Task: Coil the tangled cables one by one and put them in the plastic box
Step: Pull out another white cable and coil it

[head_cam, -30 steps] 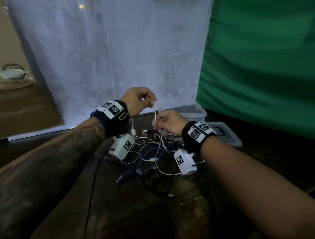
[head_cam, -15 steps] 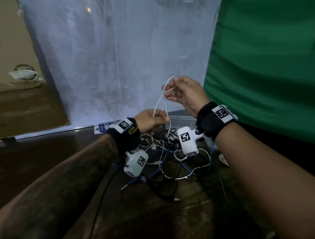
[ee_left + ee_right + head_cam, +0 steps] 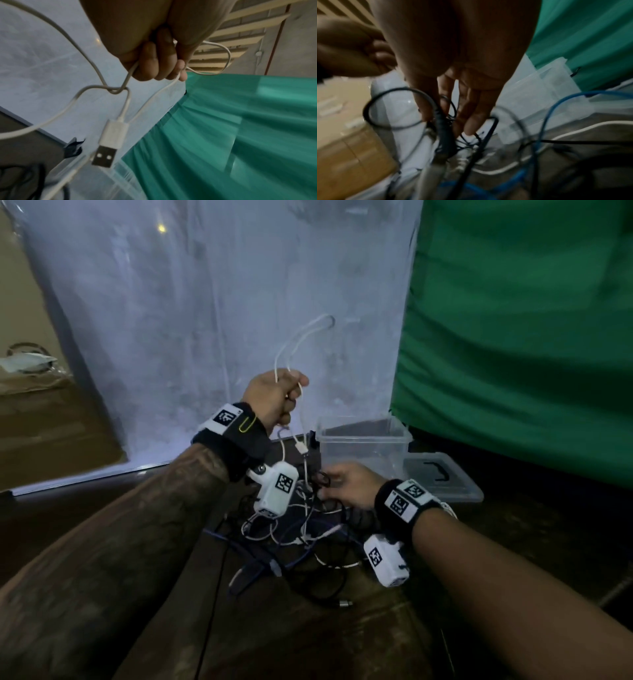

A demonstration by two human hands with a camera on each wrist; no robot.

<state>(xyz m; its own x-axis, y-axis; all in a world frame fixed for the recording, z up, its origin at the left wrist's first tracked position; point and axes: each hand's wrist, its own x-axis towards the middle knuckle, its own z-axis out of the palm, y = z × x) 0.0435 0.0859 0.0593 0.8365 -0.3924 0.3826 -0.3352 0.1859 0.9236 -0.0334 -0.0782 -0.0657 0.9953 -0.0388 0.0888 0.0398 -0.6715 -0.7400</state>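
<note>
Now that the white cable (image 3: 297, 344) has passed from the right hand (image 3: 346, 486) to the left hand's (image 3: 274, 397) fist, coiling can go on: one loop stands above, its USB plug (image 3: 107, 146) dangling (rest still tangled). The right hand, fingers straight, reaches into the pile (image 3: 301, 539) beside the box (image 3: 364, 436).

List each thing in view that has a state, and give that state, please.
white cable: partly looped, gripped in left hand, plug hanging free
right hand: fingers extended into cable pile
cable pile: tangled on table
plastic box: open
lid: off, lying beside box
</note>
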